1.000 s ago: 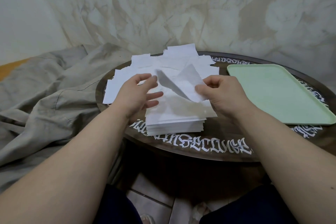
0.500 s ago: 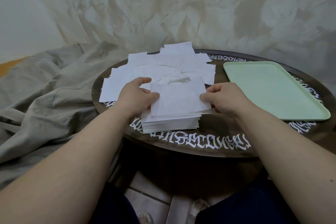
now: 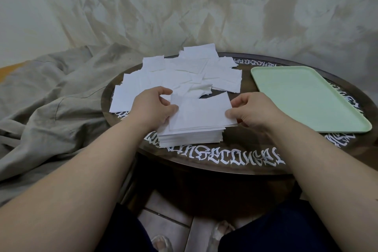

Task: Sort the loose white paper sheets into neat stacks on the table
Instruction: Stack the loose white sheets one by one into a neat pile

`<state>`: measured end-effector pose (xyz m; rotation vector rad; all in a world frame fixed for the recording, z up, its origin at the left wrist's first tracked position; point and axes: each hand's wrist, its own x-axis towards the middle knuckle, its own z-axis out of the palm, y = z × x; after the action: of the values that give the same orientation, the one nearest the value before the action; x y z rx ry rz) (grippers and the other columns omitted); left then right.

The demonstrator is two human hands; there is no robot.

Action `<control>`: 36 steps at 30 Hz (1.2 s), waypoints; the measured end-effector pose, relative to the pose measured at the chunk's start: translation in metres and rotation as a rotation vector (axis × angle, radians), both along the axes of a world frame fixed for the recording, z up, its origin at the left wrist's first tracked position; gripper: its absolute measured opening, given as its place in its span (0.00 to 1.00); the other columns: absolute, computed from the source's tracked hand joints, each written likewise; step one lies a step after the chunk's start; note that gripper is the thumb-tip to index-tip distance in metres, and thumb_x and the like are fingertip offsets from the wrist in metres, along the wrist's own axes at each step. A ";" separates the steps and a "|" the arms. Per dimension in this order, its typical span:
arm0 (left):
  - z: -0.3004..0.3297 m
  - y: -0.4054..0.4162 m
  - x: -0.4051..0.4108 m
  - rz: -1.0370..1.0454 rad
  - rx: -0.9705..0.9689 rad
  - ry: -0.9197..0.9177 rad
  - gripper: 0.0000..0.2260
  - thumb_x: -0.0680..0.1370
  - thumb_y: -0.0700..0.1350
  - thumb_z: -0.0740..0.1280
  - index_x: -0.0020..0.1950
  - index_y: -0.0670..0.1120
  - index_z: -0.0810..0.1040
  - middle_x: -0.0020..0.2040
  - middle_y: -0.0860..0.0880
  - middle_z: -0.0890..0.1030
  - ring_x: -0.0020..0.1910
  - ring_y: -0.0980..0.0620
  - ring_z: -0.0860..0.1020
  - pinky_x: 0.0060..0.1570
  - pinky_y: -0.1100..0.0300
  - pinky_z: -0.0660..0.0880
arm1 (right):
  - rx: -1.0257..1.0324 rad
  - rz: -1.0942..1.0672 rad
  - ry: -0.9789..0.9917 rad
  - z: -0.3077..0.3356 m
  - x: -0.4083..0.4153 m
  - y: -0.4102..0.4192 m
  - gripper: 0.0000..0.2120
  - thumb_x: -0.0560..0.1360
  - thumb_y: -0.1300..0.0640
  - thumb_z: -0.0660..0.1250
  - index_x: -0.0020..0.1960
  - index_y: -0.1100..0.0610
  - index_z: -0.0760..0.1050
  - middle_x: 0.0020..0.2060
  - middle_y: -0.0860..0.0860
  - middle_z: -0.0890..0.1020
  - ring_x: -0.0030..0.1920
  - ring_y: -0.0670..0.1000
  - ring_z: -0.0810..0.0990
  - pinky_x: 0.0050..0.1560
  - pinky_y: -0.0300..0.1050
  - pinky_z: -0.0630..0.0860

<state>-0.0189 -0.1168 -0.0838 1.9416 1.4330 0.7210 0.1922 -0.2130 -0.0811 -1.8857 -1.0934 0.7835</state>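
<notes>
Now both hands (image 3: pixel 152 107) (image 3: pixel 252 111) pinch top sheet's (image 3: pixel 201 113) edges.

Your left hand (image 3: pixel 152 107) covers the left edge of the top sheet (image 3: pixel 201 111), and your right hand (image 3: pixel 253 111) hides its right corner, so you can't see the fingers beneath the paper. The stack (image 3: pixel 190 138) hides the table (image 3: pixel 235 149) lettering under it (the white script is too ornate to read anyway). The loose sheets (image 3: pixel 184 73) overlap, so no count is possible. Your forearms run off the bottom edge.
</notes>
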 end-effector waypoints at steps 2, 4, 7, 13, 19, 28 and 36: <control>0.000 0.000 0.001 -0.003 0.058 0.081 0.18 0.72 0.45 0.71 0.62 0.51 0.75 0.44 0.53 0.81 0.37 0.54 0.80 0.37 0.66 0.71 | -0.015 0.016 -0.048 -0.002 0.001 0.000 0.07 0.69 0.62 0.74 0.46 0.59 0.79 0.42 0.54 0.81 0.39 0.51 0.79 0.37 0.43 0.77; 0.002 -0.001 0.000 -0.016 0.148 0.166 0.19 0.72 0.47 0.72 0.61 0.51 0.75 0.49 0.54 0.78 0.43 0.54 0.79 0.43 0.63 0.71 | -0.033 0.011 -0.151 -0.002 0.002 0.000 0.08 0.69 0.60 0.74 0.46 0.57 0.78 0.43 0.53 0.81 0.43 0.52 0.80 0.44 0.47 0.78; 0.012 -0.005 -0.008 -0.133 0.293 0.315 0.12 0.73 0.47 0.72 0.55 0.50 0.77 0.51 0.54 0.76 0.45 0.55 0.78 0.46 0.59 0.71 | -0.027 0.007 -0.432 0.003 0.005 0.000 0.09 0.70 0.55 0.72 0.49 0.54 0.77 0.45 0.49 0.79 0.47 0.51 0.78 0.50 0.48 0.76; 0.017 -0.024 -0.025 -0.315 0.326 0.493 0.07 0.73 0.46 0.72 0.50 0.48 0.81 0.42 0.56 0.77 0.41 0.57 0.78 0.47 0.62 0.71 | 0.076 0.231 -0.710 0.009 0.000 -0.012 0.01 0.72 0.56 0.68 0.43 0.52 0.78 0.41 0.46 0.79 0.45 0.49 0.77 0.45 0.43 0.72; 0.002 -0.032 -0.030 -0.330 0.348 0.432 0.06 0.73 0.46 0.73 0.48 0.47 0.81 0.45 0.54 0.78 0.38 0.62 0.76 0.48 0.59 0.74 | 0.091 0.319 -0.711 -0.002 0.008 -0.021 0.04 0.72 0.57 0.69 0.41 0.49 0.75 0.41 0.46 0.77 0.43 0.48 0.77 0.44 0.40 0.69; -0.002 -0.034 -0.028 -0.349 0.370 0.473 0.07 0.72 0.48 0.73 0.47 0.48 0.78 0.47 0.56 0.74 0.42 0.59 0.77 0.43 0.61 0.69 | 0.060 0.357 -0.655 -0.005 0.011 -0.024 0.07 0.71 0.60 0.70 0.42 0.49 0.75 0.40 0.45 0.77 0.41 0.43 0.79 0.44 0.36 0.70; -0.004 -0.034 -0.025 -0.360 0.395 0.498 0.06 0.73 0.49 0.71 0.47 0.49 0.78 0.45 0.57 0.72 0.37 0.62 0.70 0.40 0.63 0.63 | 0.064 0.370 -0.657 -0.005 0.010 -0.024 0.05 0.72 0.59 0.69 0.43 0.50 0.76 0.35 0.40 0.75 0.40 0.43 0.77 0.43 0.34 0.69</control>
<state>-0.0443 -0.1506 -0.0877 2.7425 1.2069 0.3825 0.2018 -0.2370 -0.0865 -1.9608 -1.8853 0.3008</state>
